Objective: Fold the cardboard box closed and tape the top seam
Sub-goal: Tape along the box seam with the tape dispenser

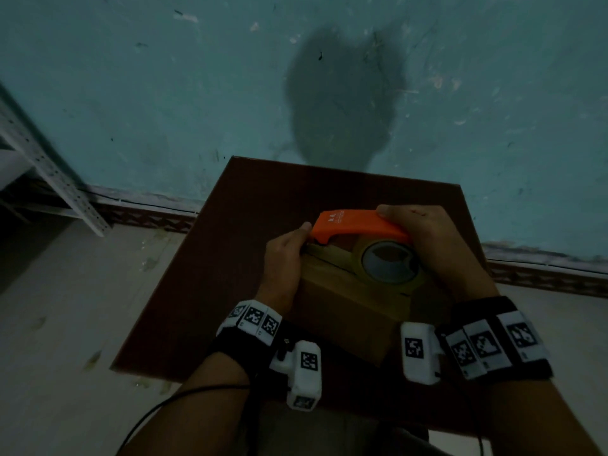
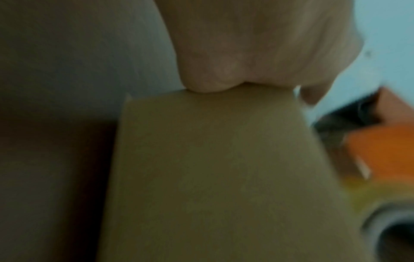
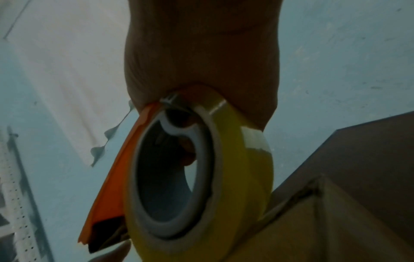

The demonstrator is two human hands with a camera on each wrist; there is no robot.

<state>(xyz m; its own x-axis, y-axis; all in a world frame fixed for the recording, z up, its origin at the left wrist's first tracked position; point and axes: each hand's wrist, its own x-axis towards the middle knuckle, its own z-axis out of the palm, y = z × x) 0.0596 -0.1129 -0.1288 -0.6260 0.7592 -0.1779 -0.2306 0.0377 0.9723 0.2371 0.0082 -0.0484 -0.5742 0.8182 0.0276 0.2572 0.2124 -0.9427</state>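
head: r hand grips tape dispenser; l hand presses box.

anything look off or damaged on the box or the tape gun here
Nothing stands out. The cardboard box sits flat on the brown table with its flaps down. The right hand holds the orange tape dispenser over the seam; the left hand rests at the box's edge. The frames are too dim for fine damage.

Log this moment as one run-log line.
stage: taping top seam | right hand: grips orange tape dispenser holding yellowish tape roll | left hand: at dispenser's front end on brown cardboard box
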